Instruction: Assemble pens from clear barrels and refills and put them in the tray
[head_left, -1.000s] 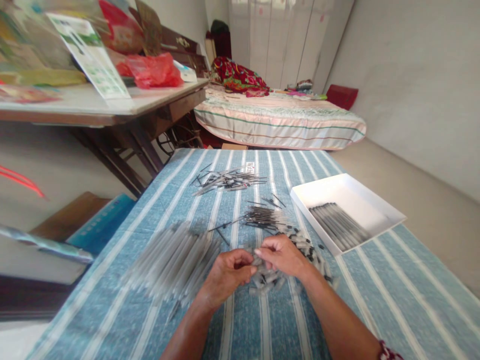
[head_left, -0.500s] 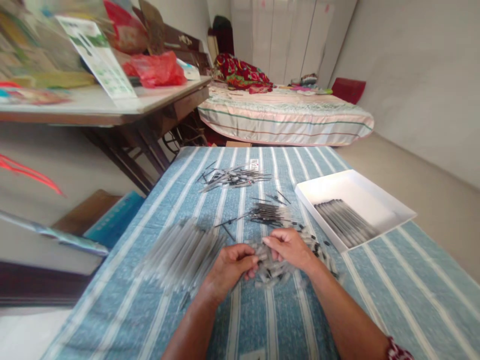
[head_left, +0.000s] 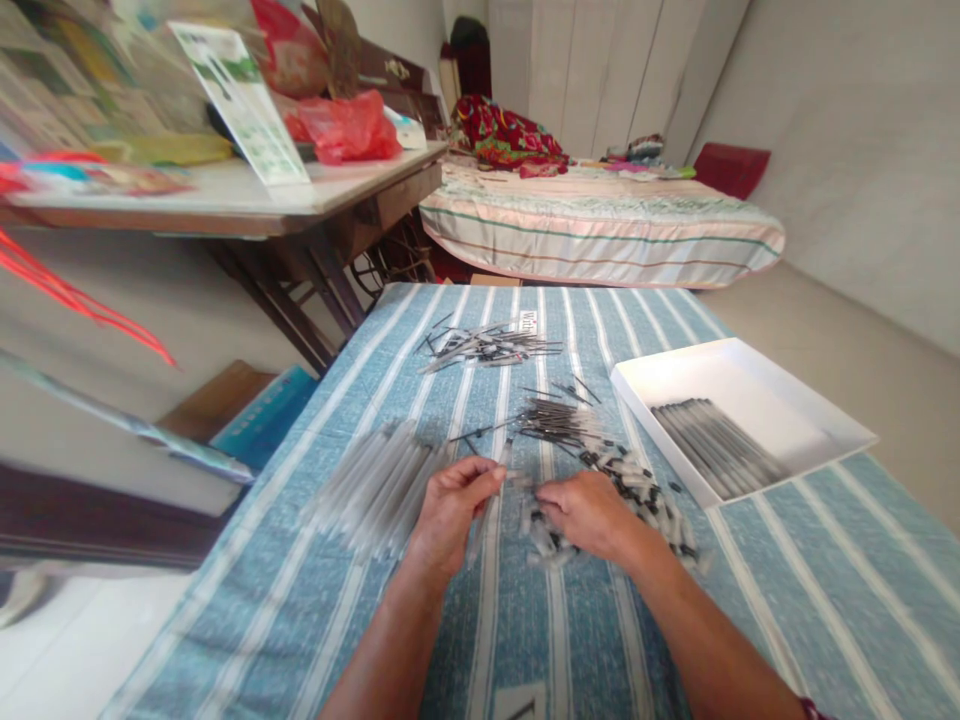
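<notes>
My left hand [head_left: 454,508] is closed in a pinch. A slim translucent pen barrel [head_left: 507,452], blurred, runs through its fingertips. Just to the right, my right hand [head_left: 589,510] has its fingers bent together over a pile of pen caps [head_left: 637,490], clear with black parts. What those fingers grip, if anything, is hidden. Left of my left hand lies a heap of translucent pen barrels [head_left: 382,480]. Beyond my hands are dark thin refills [head_left: 551,420], with a few scattered around them. A mixed pile of pen parts [head_left: 491,345] lies farther back.
A white open box [head_left: 780,400] at the right holds a row of dark pens [head_left: 716,445]. Everything rests on a blue striped tablecloth [head_left: 300,620]. A wooden desk [head_left: 337,195] with a red plastic bag [head_left: 352,128] stands at the left, a bed [head_left: 600,225] behind.
The view has shifted, so the table contents appear farther right. My left hand has come up slightly with the barrel; my right hand has lowered onto the caps, its fingers turned down.
</notes>
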